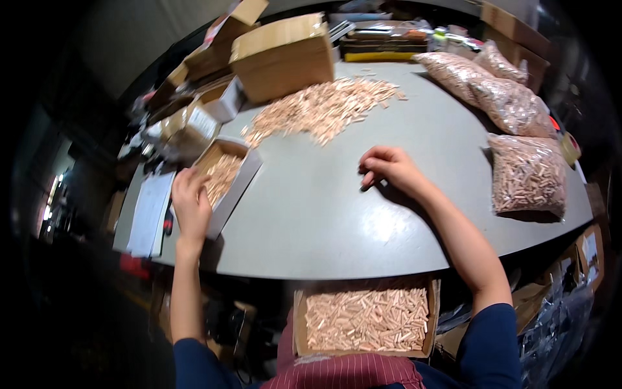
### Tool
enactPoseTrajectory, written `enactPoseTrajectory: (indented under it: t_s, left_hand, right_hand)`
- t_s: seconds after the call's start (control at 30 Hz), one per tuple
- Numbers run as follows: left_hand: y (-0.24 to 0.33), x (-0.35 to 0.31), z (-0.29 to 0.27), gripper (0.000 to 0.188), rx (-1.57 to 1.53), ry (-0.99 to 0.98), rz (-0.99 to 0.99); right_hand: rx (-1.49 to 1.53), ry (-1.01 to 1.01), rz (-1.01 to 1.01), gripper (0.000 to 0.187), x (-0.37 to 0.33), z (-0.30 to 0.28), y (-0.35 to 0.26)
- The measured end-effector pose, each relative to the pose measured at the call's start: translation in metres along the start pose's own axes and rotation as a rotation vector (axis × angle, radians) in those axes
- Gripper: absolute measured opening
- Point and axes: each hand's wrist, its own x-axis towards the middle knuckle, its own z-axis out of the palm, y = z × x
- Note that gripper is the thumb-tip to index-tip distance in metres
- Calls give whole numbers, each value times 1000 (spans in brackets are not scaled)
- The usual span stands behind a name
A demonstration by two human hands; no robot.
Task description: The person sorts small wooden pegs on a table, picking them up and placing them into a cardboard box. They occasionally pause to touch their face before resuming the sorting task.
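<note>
Pegs: where?

– Loose heap, upper centre of the frame. More in the white box at left, more in the tray at lower centre.

– Hands?

– Left hand at the white box's left rim, fingers loosely bent; cannot tell if it pinches anything. Right hand over the table, right of centre, fingers half curled; inside of the grip hidden, cannot tell what it has.

– How far along?

– Partway, I judge. Bags at right and upper right look full. Tray well filled, white box part filled. Remaining: the heap, neither boxed nor bagged.

– Writing?

– Sheet at left, marks too faint to read. Pale label, upper left, also unreadable. No brand made out.
</note>
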Motion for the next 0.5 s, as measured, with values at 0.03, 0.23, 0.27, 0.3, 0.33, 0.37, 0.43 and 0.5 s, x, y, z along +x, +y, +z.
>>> enactPoseTrajectory:
  t_s: [0.03, 0.23, 0.27, 0.3, 0.33, 0.37, 0.43, 0.5]
  left_hand:
    - [26, 15, 10, 22, -121, -30, 42]
    - [114, 93, 164, 45, -293, -244, 257]
    - [118, 112, 200, 52, -240, -273, 239]
    - [116, 139, 233, 58, -227, -325, 142]
    - [107, 160, 254, 64, -204, -383, 35]
    - [103, 173, 264, 71, -214, -465, -50]
    - [99, 184, 285, 66, -303, -508, -60]
    - [119, 181, 288, 61, -341, -551, -75]
  right_hand:
    - [-19, 21, -12, 18, 0, 0, 1]
    - [22, 74, -77, 20, -5, -7, 6]
    - [41, 91, -93, 21, -6, -7, 6]
    - [67, 105, -73, 24, -6, 2, -3]
    - [110, 109, -41, 27, -5, 9, -10]
    - [129, 96, -46, 27, -4, 14, -12]
    - [158, 68, -54, 29, -4, 18, -13]
    - [86, 86, -57, 29, -6, 12, -8]
